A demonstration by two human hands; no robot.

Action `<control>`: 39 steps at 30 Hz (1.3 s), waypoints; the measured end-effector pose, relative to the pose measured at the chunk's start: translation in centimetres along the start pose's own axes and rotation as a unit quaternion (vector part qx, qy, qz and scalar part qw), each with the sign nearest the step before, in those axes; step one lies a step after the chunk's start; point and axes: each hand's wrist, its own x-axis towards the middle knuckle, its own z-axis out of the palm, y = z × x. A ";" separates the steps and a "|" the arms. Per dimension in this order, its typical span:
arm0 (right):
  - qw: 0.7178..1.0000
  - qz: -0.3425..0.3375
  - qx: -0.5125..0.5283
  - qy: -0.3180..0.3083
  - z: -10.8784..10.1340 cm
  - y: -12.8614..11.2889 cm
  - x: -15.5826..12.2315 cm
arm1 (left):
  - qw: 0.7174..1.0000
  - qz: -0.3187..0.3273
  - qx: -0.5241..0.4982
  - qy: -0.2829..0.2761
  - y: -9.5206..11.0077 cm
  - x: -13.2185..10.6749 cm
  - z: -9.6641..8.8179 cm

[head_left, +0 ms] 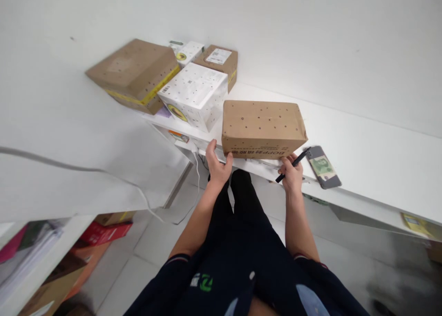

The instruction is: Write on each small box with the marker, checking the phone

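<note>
While hands [219, 169] [292, 172] flank brown carton [262, 122], white box [193, 85] left, phone [324, 169] right

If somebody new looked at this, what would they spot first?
Probably the brown box dotted with dark marks in the middle, with the left hand at its near left corner. Next comes the slim black tool in the right hand, with a phone showing a green banknote design to its right. Left of the brown box, a speckled white box stands out too.
</note>
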 end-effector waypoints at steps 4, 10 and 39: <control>1.000 -0.024 -0.009 0.015 0.0 0.1 0.2 | 0.986 0.144 0.042 0.068 3.2 2.6 -1.0; 1.000 0.001 -0.009 0.027 -0.4 -0.1 0.2 | 0.966 0.232 0.114 0.007 6.5 5.7 -1.0; 0.904 -0.204 0.042 -0.373 7.1 -14.7 2.8 | 0.958 0.177 0.208 -0.082 10.4 6.0 -1.0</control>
